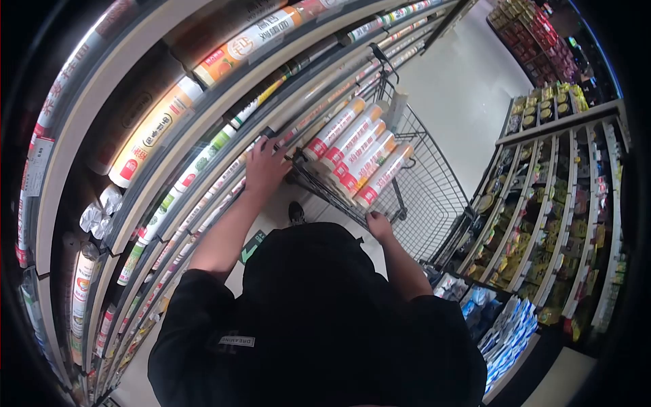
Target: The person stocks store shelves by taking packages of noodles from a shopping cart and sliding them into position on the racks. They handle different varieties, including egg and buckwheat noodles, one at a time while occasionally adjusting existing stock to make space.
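Observation:
My left hand (266, 165) reaches to the shelf edge on the left, fingers spread over the lower shelves beside the cart's near corner. My right hand (380, 225) is closed on the near rim of a wire shopping cart (434, 210). Several long tube-shaped packs (356, 157), white with red print and orange ends, lie side by side in a stack at the cart's near left. One outer pack (384, 174) rests on the right side of that stack. The palm side of both hands is hidden.
Tiered shelves (146, 136) of similar long packs curve along my left, with price tags (37, 166) on their edges. Another stocked shelf (536, 210) runs along the right, close to the cart. Blue-and-white packages (508, 339) sit at lower right. Pale floor (461, 74) stretches ahead.

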### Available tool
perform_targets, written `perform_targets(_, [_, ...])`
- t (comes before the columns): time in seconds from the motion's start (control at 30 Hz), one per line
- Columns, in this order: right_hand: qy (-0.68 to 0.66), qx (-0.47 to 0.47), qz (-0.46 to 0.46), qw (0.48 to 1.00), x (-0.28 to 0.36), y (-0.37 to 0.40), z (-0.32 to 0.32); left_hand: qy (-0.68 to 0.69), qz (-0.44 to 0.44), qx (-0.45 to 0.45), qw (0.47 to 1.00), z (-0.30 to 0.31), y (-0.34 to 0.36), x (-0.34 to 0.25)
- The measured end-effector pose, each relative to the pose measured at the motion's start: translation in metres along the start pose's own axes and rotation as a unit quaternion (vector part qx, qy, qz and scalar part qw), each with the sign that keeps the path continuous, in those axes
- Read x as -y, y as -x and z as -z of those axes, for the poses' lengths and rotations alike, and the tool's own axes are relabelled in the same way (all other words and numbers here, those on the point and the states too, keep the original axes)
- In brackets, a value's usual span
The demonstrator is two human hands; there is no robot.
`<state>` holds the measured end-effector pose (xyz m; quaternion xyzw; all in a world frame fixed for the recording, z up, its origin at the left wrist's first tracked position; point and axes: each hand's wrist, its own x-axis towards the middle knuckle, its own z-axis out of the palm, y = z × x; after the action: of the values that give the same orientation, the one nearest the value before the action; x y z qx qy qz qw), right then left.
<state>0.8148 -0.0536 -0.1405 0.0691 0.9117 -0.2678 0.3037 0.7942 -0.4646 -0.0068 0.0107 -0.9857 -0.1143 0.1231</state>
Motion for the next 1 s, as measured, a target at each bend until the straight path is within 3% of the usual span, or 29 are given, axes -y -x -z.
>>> perform_targets(0.3, [0.009,-0.029,0.007,1.000,0.019,0.042,-0.022,-0.007,0.019,0.002,1.000,0.022,0.034,0.001])
perform_targets(0.63, [0.038,-0.154,0.052,0.986,0.024,0.069,-0.053,-0.008,0.015,0.038,0.999,0.032,0.055,0.022])
perform_targets(0.7, [-0.030,-0.217,0.057,0.974,0.023,0.071,-0.053,0.016,0.014,0.014,1.000,0.035,0.059,0.023])
perform_targets(0.77, [-0.110,-0.368,0.020,0.923,0.030,0.059,-0.038,0.083,0.024,-0.013,0.996,0.045,0.061,0.029])
perform_targets(0.83, [-0.275,-0.404,0.097,0.867,0.071,0.061,0.006,0.196,0.047,-0.043,0.979,0.082,0.063,0.027])
perform_targets(0.9, [-0.364,-0.393,0.255,0.805,0.169,0.080,0.060,0.210,-0.009,-0.128,0.969,0.143,0.064,0.030])
perform_targets(1.0, [-0.345,-0.319,0.445,0.763,0.329,0.121,0.127,0.137,-0.087,-0.265,0.951,0.264,0.059,0.037])
